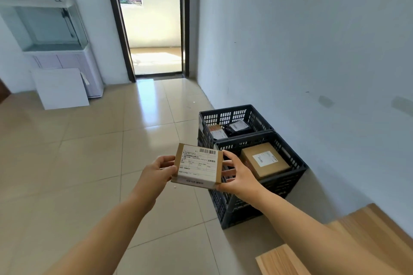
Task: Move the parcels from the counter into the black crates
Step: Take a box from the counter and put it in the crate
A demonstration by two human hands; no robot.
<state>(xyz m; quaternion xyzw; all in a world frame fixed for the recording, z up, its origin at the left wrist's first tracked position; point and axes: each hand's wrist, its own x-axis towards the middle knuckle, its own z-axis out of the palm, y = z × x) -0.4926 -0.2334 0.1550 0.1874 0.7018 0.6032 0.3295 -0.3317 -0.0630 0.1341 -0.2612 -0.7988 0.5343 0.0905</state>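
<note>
Parcel [197, 166] in both hands right now, a small flat cardboard box with a big shipping label on top, held out over the tiled floor [89, 163] just left of the two black crates. My left hand [156, 172] has its grip on the left edge with fingers curled round it, and my right hand [234, 176] pinches the right edge, thumb on top and fingers underneath, so both are grasping the box and nothing else. Worry number one is that it's only held by the edges, so if either side eases off before it's over a crate, I reckon it tips and lands on the tiles instead. The near crate [263, 185] already has a big brown box [266, 159] taking up most of the inside, so dropping mine there probably leaves it perched on top, maybe sliding against the wall of the crate or sitting proud of the rim. The far crate [234, 118] holds a small brown parcel [216, 133] and a black bag [238, 128], with more room I think, but reaching it means passing over the near one, and I could clip the rim. The wooden surface [357, 241] sits at my lower right, close to my right forearm, so a bumped elbow is possible too.
</note>
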